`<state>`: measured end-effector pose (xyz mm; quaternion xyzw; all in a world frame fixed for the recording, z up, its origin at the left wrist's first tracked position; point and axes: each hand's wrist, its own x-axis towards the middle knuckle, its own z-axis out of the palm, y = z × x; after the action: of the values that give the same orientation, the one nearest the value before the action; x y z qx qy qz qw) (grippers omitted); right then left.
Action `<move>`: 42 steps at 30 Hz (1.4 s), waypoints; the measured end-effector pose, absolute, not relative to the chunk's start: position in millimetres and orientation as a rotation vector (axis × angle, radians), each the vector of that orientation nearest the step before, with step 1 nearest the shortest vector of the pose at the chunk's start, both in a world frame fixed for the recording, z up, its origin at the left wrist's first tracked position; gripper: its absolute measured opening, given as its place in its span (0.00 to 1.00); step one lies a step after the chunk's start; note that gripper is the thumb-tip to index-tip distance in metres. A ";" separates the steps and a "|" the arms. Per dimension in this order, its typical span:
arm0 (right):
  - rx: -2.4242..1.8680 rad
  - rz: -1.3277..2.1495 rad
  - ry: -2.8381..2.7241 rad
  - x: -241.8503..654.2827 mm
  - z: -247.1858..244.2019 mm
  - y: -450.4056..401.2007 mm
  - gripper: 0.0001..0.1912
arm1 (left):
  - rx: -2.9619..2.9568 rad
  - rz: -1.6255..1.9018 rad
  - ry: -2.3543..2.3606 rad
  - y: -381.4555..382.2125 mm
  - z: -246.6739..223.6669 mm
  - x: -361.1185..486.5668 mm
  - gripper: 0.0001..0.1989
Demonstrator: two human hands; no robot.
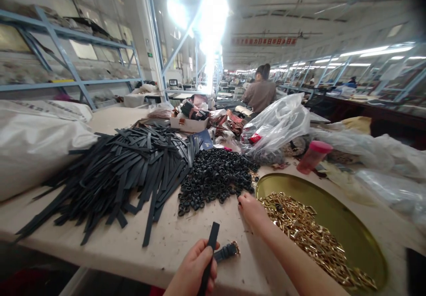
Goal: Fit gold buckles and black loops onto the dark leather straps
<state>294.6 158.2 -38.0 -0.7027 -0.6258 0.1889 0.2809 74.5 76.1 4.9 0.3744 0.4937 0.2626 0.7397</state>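
My left hand [197, 267] grips a flat black strap [213, 237] between thumb and fingers, its squared end pointing up and away. Beside those fingers a black strap end with a gold buckle [229, 250] sticks out to the right; whether it is the same strap, I cannot tell. At the near right edge of a heap of small black strap loops [218, 174], my right hand [251, 209] is closed in a pinch. What its fingertips hold, if anything, is too small to make out. Left of the loops lies a large pile of loose black straps [133, 171].
An oval gold tray [359, 229] with many gold buckles [309, 234] stands at the right. Behind are a pink-lidded jar [314, 156], a clear plastic bag [279, 123] and a box [188, 124] of scraps. A white sack [40, 149] sits left; a person [261, 89] is further back.
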 end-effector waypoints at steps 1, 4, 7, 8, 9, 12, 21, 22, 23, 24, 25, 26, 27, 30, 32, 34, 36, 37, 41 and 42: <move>-1.859 0.564 -1.657 292.5 -34.9 154.2 0.05 | 0.863 0.563 1.071 74.8 3.8 72.4 0.16; -1.749 0.807 -1.593 280.7 -24.8 129.5 0.08 | 1.003 0.555 1.070 73.2 0.1 69.4 0.18; -1.613 1.045 -1.463 259.5 -20.3 96.5 0.14 | 1.149 0.579 1.076 76.8 -5.6 76.3 0.17; -1.543 1.135 -1.344 251.9 -21.2 87.6 0.15 | 1.201 0.593 1.088 79.2 -8.6 81.0 0.16; -1.475 1.202 -1.213 244.9 -23.3 81.1 0.15 | 1.248 0.610 1.107 81.9 -12.2 86.5 0.15; -1.361 1.233 -0.899 232.4 -32.8 76.3 0.14 | 1.324 0.680 1.185 90.7 -24.9 104.0 0.11; -1.492 0.973 -0.810 253.3 -41.4 33.9 0.15 | 1.222 0.674 1.177 101.8 -38.9 108.2 0.09; -1.520 0.975 -0.847 255.1 -44.3 17.0 0.14 | 1.211 0.673 1.169 102.7 -39.5 107.0 0.09; -1.555 0.981 -0.897 256.5 -47.8 -0.9 0.13 | 1.200 0.671 1.162 103.7 -40.2 106.2 0.09; -1.596 0.987 -0.958 257.4 -51.7 -18.6 0.12 | 1.189 0.668 1.156 104.8 -40.9 106.1 0.09; -1.641 0.997 -1.033 257.5 -55.8 -35.1 0.12 | 1.180 0.666 1.152 105.6 -41.5 106.4 0.09; -1.681 1.010 -1.127 256.5 -60.0 -49.2 0.11 | 1.173 0.666 1.150 106.2 -41.7 107.3 0.09; -1.710 1.027 -1.247 254.1 -64.4 -60.4 0.11 | 1.169 0.667 1.150 106.3 -41.3 108.4 0.10; -1.787 1.053 -1.663 237.5 -79.8 -73.6 0.12 | 1.184 0.678 1.135 102.9 -33.6 111.5 0.10; -1.874 1.066 -1.817 221.2 -92.4 -70.1 0.14 | 1.219 0.681 1.103 97.4 -22.3 110.8 0.10; -1.944 1.083 -1.797 206.8 -105.0 -65.1 0.12 | 1.265 0.674 1.055 89.8 -7.5 106.1 0.11; -1.964 1.088 -1.726 200.0 -114.1 -64.2 0.13 | 1.305 0.659 1.011 80.8 7.0 97.1 0.12; -1.956 1.094 -1.692 200.5 -116.2 -65.9 0.13 | 1.320 0.652 0.997 75.9 12.9 91.3 0.13; -1.856 1.137 -1.497 219.4 -101.6 -80.8 0.09 | 1.347 0.618 0.989 51.3 20.2 69.1 0.12; -1.837 1.140 -1.448 224.5 -92.5 -84.3 0.09 | 1.350 0.603 0.985 43.4 18.3 65.7 0.12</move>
<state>224.5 -84.3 -92.5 -0.6805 -0.5363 0.4222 0.2666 65.7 43.4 18.3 0.5895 0.4302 0.2633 0.6309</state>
